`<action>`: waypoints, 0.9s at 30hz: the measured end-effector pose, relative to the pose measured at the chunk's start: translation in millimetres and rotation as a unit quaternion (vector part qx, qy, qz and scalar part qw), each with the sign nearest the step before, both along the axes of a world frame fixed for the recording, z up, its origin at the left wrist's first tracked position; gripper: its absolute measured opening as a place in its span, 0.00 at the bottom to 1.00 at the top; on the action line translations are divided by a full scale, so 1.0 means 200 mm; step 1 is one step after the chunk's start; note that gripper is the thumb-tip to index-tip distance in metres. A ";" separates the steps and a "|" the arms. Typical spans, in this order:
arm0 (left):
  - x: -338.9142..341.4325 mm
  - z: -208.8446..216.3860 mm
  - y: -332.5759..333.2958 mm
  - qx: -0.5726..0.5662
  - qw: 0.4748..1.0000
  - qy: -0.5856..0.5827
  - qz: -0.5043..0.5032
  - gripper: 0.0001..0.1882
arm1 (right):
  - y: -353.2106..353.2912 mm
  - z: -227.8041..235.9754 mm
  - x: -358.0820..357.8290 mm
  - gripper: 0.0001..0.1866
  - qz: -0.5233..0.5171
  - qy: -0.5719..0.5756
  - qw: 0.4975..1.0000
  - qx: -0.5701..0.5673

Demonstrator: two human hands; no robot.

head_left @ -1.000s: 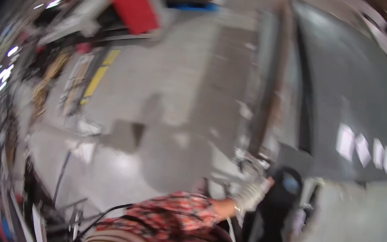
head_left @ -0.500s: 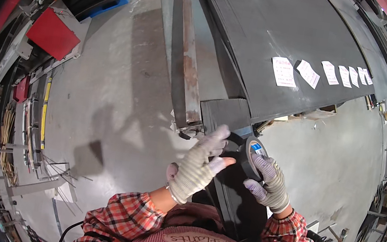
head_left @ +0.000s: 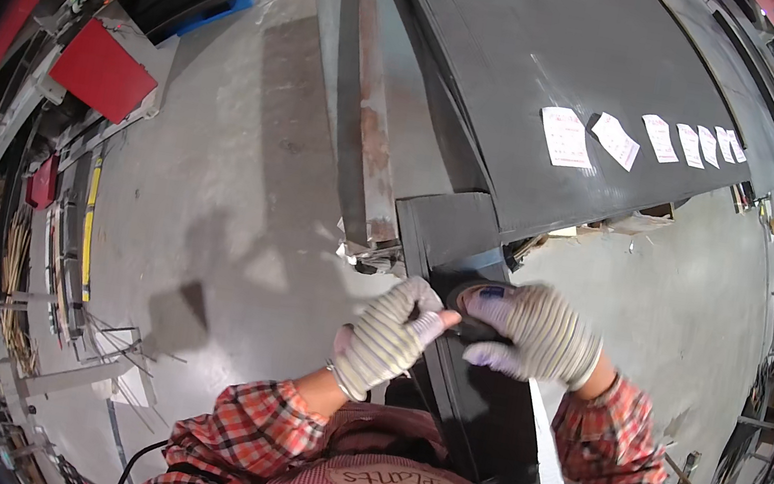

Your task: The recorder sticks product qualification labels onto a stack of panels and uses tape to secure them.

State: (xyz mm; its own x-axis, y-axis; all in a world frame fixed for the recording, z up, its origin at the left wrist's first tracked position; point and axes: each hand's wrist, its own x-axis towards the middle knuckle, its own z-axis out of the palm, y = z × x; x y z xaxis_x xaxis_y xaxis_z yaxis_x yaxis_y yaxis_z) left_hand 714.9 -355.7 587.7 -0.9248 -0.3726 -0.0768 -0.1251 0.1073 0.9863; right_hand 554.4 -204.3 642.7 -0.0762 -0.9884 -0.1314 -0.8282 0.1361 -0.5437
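Note:
My right hand (head_left: 544,336), in a striped knit glove, is closed around a roll of dark tape (head_left: 466,297), most of it behind the fingers. The roll is over a long black panel (head_left: 486,415) that runs away from my body. On the left, my left hand (head_left: 387,338), gloved too with the thumb tip bare, is closed in a pinch at the panel's left edge, close to the roll. What lies between its fingers is hidden.
Ahead right lies a stack of large dark sheets (head_left: 558,56) with several white paper labels (head_left: 566,137) near its edge. A rusty metal beam (head_left: 376,129) stretches away on the left. Further left stand a red box (head_left: 105,71) and racks with rods (head_left: 16,285).
The tape roll has come down and tilted flatter, with my right hand turned over it. My left hand has lowered, its raised fingers now folded into a pinch.

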 end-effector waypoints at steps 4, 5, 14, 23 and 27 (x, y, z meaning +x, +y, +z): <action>0.01 -0.07 -0.19 -0.063 0.995 0.022 0.076 0.06 | -0.03 0.11 -0.35 0.20 -0.066 0.097 0.993 -0.024; 0.02 -0.12 -0.25 0.070 0.986 -0.035 0.150 0.05 | -0.01 0.08 -0.43 0.20 -0.132 0.074 0.987 0.055; -0.03 -0.87 -0.15 0.158 0.976 0.016 0.148 0.07 | 0.18 -1.10 -0.42 0.33 -0.238 -0.108 0.965 0.004; -0.09 -1.10 -0.12 0.565 0.816 -0.123 -0.025 0.45 | 0.03 -0.86 -0.23 0.32 -0.403 -0.519 0.748 0.089; -0.01 -1.17 -0.19 0.416 0.899 -0.133 0.033 0.30 | -0.15 -0.32 0.10 0.59 -0.479 -0.102 0.872 -0.009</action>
State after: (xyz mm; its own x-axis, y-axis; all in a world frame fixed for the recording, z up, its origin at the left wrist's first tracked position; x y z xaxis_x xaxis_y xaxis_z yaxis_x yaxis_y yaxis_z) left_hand 713.2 -393.0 352.8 -0.8107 -0.1382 -0.5689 -0.3464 -0.6701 0.6564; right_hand 575.2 -235.1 579.6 -0.8445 -0.4863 -0.2244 -0.2249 0.7022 -0.6755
